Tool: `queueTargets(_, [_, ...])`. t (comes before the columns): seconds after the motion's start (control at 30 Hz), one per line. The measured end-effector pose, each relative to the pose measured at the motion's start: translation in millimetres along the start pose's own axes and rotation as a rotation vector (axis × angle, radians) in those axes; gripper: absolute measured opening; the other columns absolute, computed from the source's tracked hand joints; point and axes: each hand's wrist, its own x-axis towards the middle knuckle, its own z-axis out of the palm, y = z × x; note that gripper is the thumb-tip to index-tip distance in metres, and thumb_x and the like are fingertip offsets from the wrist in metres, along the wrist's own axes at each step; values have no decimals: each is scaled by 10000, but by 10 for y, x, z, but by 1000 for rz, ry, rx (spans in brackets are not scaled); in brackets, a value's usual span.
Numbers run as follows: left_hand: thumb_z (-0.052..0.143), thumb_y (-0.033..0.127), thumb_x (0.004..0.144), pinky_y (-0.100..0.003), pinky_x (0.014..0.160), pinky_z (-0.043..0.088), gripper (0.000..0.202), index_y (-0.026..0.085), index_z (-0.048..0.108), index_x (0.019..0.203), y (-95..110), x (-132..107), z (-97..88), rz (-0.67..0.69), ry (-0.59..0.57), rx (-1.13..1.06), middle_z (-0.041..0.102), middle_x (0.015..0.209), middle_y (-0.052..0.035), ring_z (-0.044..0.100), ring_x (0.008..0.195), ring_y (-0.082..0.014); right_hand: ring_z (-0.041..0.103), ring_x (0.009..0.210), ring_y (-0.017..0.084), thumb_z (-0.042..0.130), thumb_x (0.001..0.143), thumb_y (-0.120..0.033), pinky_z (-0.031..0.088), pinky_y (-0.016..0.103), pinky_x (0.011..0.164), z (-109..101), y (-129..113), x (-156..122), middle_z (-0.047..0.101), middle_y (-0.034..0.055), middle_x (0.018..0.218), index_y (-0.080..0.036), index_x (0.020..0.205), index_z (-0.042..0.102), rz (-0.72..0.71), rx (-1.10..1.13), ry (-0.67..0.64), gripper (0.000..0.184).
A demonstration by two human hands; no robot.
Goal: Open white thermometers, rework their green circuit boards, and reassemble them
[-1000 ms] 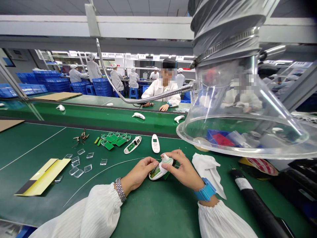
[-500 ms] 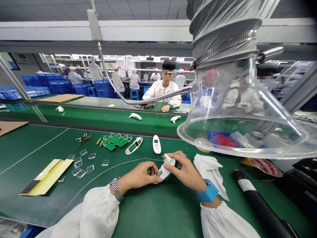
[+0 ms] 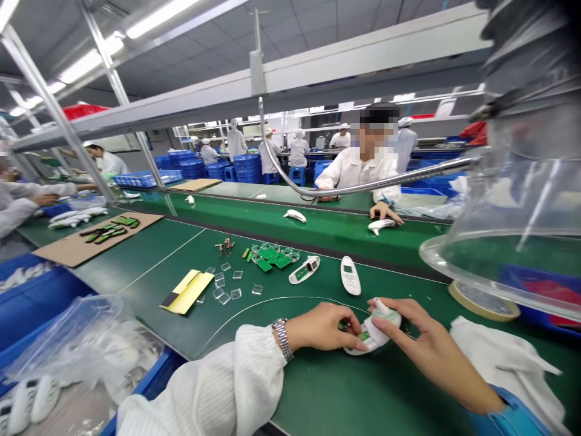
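Note:
Both of my hands hold a white handheld device shell with a green circuit board showing inside it, resting on the green table mat. My left hand, with a metal watch on the wrist, pinches the shell's near-left end. My right hand has its fingers curled over the shell's top and right side. A finished white front cover and an open shell half lie just beyond my hands.
Green circuit boards, small clear lenses and a yellow card lie to the left. A clear fume hood, a tape roll and a white cloth are on the right. Blue bins sit at bottom left. A conveyor and other workers are beyond.
The view has swung left and down, bringing the blue bins into sight. The shell has been lowered from a tilted hold onto the mat, with both hands still on it.

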Motion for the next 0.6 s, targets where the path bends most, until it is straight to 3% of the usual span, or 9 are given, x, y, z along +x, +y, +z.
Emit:
queueTargets(0.13, [754,222,598,-246,674,404,182,173,617,706,-31,27,-41,14,-21,-27,569,704,14,525,686,-129,582,863,266,606,702,-588,497,361,650,9,52,15,613,74,921,-263,979,649,21,-1,-16,429])
queueTargets(0.37, [727,223,625,-240,681,398,152,165,622,718,-67,53,-65,73,-82,-80,568,710,11,510,699,-125,567,871,255,589,756,-527,463,407,760,5,-17,26,611,83,907,-232,998,636,-42,10,-18,385])
queueTargets(0.6, [655,318,682,-213,521,372,218,152,630,821,-39,37,-115,34,-194,-87,566,717,-2,468,580,-98,549,894,235,560,791,-469,426,419,834,-17,-30,5,606,65,900,-230,1025,628,-5,-52,-50,341])
